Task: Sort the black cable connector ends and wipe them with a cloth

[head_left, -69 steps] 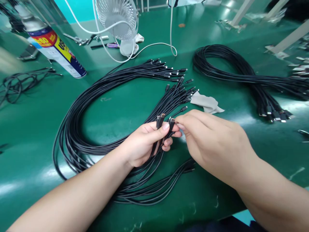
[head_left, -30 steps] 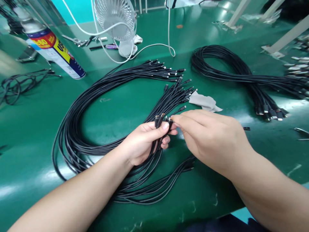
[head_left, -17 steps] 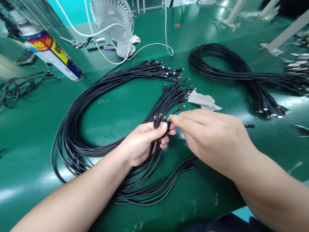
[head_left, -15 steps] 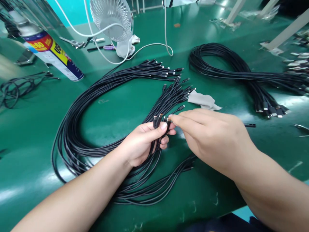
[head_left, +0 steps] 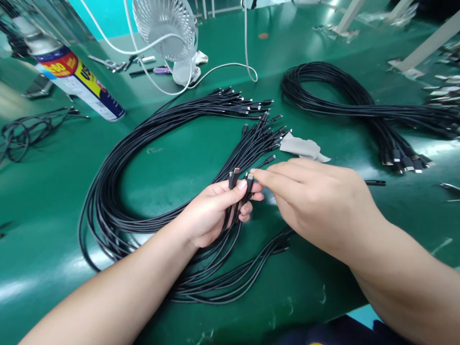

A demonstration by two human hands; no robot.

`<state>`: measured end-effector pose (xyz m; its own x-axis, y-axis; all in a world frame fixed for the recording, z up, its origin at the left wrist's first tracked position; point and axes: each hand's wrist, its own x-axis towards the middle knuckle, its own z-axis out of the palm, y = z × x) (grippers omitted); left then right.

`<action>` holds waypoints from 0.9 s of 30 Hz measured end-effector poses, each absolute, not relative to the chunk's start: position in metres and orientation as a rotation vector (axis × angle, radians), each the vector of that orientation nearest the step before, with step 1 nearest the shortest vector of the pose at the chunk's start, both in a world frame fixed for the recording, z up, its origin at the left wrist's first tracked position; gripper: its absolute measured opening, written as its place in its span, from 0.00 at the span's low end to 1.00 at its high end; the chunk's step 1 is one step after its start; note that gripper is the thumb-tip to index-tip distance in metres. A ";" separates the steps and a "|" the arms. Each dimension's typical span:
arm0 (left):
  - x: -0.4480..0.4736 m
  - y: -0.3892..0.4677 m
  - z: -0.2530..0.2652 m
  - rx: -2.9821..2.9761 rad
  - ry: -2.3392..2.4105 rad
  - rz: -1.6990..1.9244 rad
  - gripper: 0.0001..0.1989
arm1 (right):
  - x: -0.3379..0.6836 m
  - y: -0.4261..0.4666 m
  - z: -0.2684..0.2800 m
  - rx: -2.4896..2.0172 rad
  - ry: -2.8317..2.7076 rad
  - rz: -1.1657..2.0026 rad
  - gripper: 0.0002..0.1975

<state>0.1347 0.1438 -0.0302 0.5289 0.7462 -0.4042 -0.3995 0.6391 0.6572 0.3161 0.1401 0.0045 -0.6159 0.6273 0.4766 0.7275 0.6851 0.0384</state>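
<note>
Fingers and thumb of my left hand (head_left: 223, 206) close around several black USB cables, their metal-tipped connectors (head_left: 249, 179) standing up past my thumb. Close beside these, my right hand (head_left: 312, 206) is pinched, with its index fingertip at the nearest connector. Behind that hand juts the end of a slim black tool (head_left: 375, 183), which appears to be in its grip; the working tip is hidden. A large looped bundle of black cables (head_left: 108, 191) lies under and beyond my left hand. Below the hands, a few more cable ends (head_left: 251, 273) rest on the green table (head_left: 305, 297).
A grey cloth (head_left: 304, 147) lies beyond my right hand. Another black cable bundle (head_left: 330, 88) is at the back right. A spray can (head_left: 82, 81) and a white fan (head_left: 165, 28) with a trailing cord stand at the back left, near small tools (head_left: 108, 62).
My right hand and the slim black tool have shifted slightly to the right. The connectors in my left hand have turned or spread a little; the bundles stay in place.
</note>
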 end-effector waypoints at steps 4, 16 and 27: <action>0.135 0.144 -0.030 0.537 0.719 0.720 0.10 | 0.315 0.140 0.004 -1.047 -2.449 -0.308 0.13; 0.135 0.144 -0.033 0.542 0.710 0.732 0.09 | 0.311 0.141 0.002 -1.043 -2.415 -0.315 0.12; 0.135 0.143 -0.034 0.526 0.716 0.748 0.09 | 0.311 0.141 0.001 -1.059 -2.420 -0.337 0.13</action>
<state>0.1353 0.1434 -0.0338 0.5219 0.7588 -0.3897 -0.4225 0.6268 0.6546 0.3111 0.1407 0.0010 -0.5889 0.6240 0.5136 0.7406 0.6711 0.0338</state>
